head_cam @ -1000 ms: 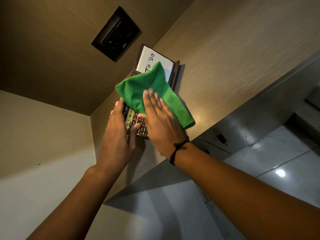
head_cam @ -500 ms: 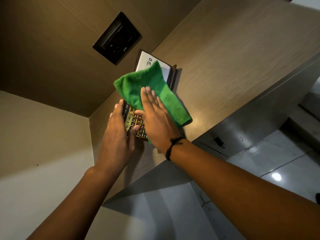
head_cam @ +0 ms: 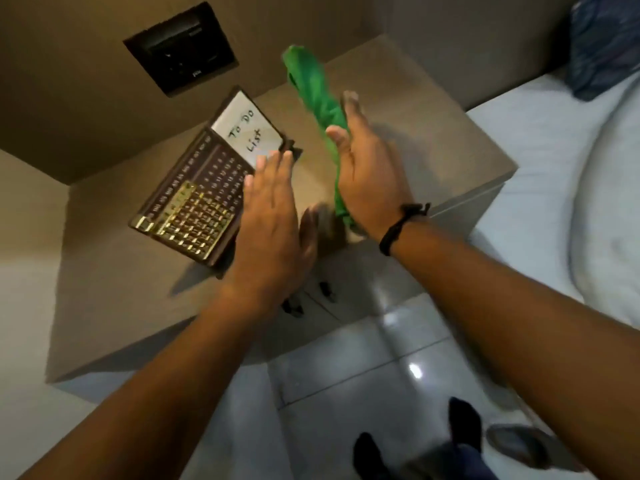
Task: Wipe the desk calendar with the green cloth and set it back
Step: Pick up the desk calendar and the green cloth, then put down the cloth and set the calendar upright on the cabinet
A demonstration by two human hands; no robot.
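The desk calendar (head_cam: 204, 188), a dark brown board with gold date tiles and a white "To Do List" card (head_cam: 247, 133), lies tilted on the wooden cabinet top (head_cam: 433, 143). My left hand (head_cam: 270, 230) is flat with its fingers apart at the calendar's right edge; whether it touches the calendar is unclear. My right hand (head_cam: 370, 174) is lifted to the right of the calendar, with the green cloth (head_cam: 311, 84) caught against its palm. The cloth is blurred and streams up and away, clear of the calendar.
A black switch panel (head_cam: 180, 46) is set in the wall behind the cabinet. A bed with white sheets (head_cam: 554, 188) and a dark blue pillow (head_cam: 606, 43) lies to the right. Glossy floor tiles (head_cam: 346, 368) and my feet (head_cam: 367, 452) are below.
My right hand has lifted the green cloth off the calendar and swung it right. The whole calendar face now shows. My left hand has shifted from its left side to its right edge.
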